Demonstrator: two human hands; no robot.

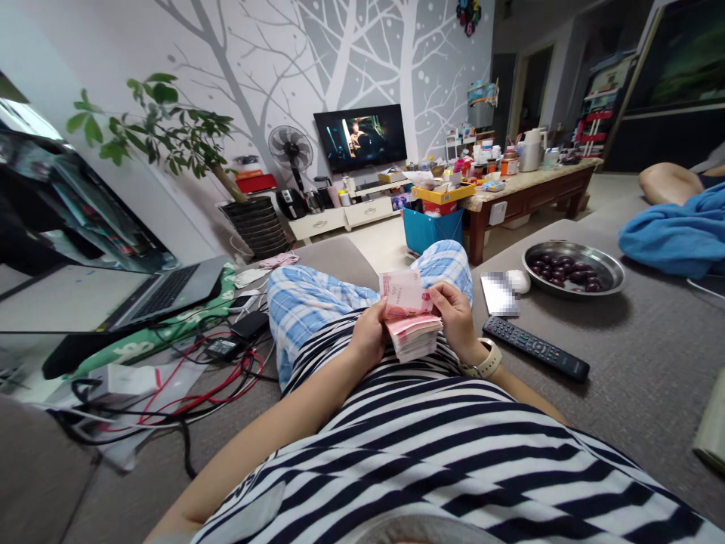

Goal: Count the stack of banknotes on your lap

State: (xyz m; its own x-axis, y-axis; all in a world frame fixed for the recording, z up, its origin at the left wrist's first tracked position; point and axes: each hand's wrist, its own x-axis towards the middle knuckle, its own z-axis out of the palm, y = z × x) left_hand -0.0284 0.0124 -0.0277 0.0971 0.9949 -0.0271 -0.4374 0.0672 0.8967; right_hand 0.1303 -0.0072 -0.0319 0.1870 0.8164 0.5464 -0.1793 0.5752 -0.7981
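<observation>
A thick stack of pink banknotes (416,340) is held over my lap. My left hand (371,332) grips the stack at its left side, fingers closed round it. My right hand (456,316) pinches the right edge of a raised banknote (403,293) at the top of the stack between thumb and finger. A pale watch (485,360) is on my right wrist. The fingers of my left hand behind the notes are hidden.
Right of me on the sofa lie a remote control (535,347), a white mouse (517,282) and a metal bowl (573,261) of dark round fruit. To the left are a laptop (164,298) and tangled cables (226,389). Another person's knee (668,183) shows at far right.
</observation>
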